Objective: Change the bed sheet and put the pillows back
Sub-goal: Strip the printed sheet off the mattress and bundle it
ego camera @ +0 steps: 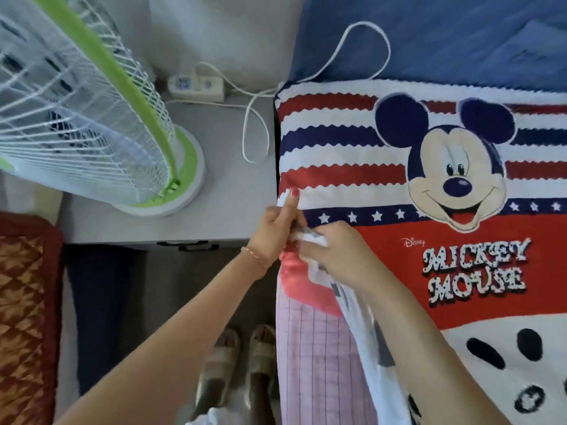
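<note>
From my feed, head view looking down the bed's left edge. The Mickey Mouse sheet lies spread over the mattress, red, white and navy stripes near the top, cartoon face right of centre, lettering below it. Above the sheet's upper edge I see a blue surface, with a white cord looped across it.

Left hand is at the sheet's side hem, fingers curled in, thumb with red nail pressed up along the fabric edge. A thin bracelet sits on that wrist. Right hand is just beside it, touching, fingers clenched on a bunched white fold of the same sheet. Exactly how much cloth the left hand pinches I cannot tell; the hands overlap there.

Below the hands, the hem is lifted, baring a pink checked mattress cover.

Beside the bed: a grey nightstand carrying a green-and-white fan and a power strip. Slippered feet on the floor. Quilted brown-red fabric at far left.
</note>
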